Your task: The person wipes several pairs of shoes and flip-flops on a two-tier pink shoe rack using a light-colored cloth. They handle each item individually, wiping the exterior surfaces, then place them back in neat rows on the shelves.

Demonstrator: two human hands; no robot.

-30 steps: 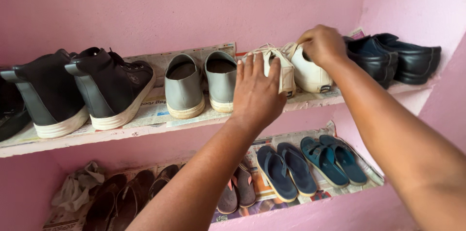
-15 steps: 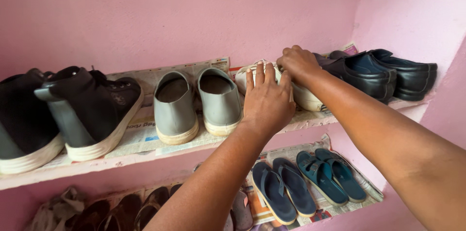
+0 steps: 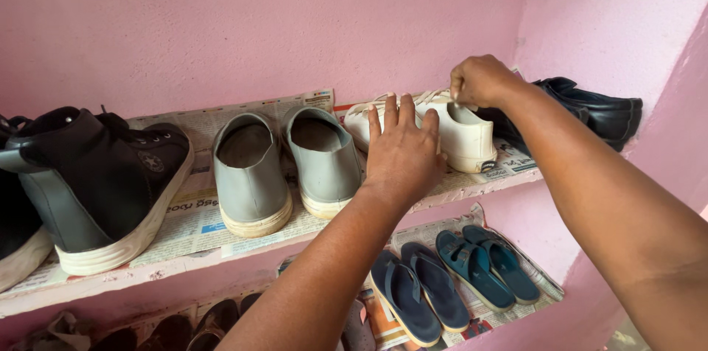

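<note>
Blue sandals [image 3: 450, 281] line the lower shelf. Above, on the papered upper shelf [image 3: 199, 222], the left hand [image 3: 402, 148] lies flat, fingers spread, over one white shoe [image 3: 361, 121]. The right hand [image 3: 479, 82] pinches the other white shoe's [image 3: 464, 133] rim; both shoes point toes toward the pink wall [image 3: 258, 19].
</note>
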